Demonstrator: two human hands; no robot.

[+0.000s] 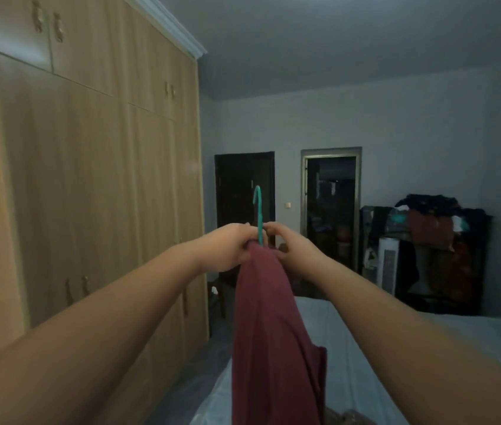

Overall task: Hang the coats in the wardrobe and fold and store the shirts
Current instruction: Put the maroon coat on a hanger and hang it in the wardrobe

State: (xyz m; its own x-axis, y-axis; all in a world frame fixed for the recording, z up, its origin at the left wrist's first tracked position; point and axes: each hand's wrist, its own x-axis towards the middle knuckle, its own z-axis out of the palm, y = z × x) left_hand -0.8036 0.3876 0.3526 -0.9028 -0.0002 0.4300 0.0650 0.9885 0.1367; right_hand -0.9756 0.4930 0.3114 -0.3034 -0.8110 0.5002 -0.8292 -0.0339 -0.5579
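Observation:
A dark red garment (pixel 270 326) hangs straight down in front of me from a teal hanger, whose hook (pixel 258 210) sticks up between my hands. My left hand (pixel 227 246) grips the garment's top at the base of the hook. My right hand (pixel 289 246) pinches the fabric on the hook's other side. Both arms are stretched out at chest height. The hanger's shoulders are hidden inside the cloth. The wooden wardrobe (pixel 89 179) fills the left side, all of its doors closed.
A bed with a pale sheet (pixel 365 348) lies below and to the right. A dark rack piled with clothes (pixel 433 240) stands at the far right wall, a white appliance (pixel 387 265) beside it. Two dark doorways (pixel 332 204) open in the far wall.

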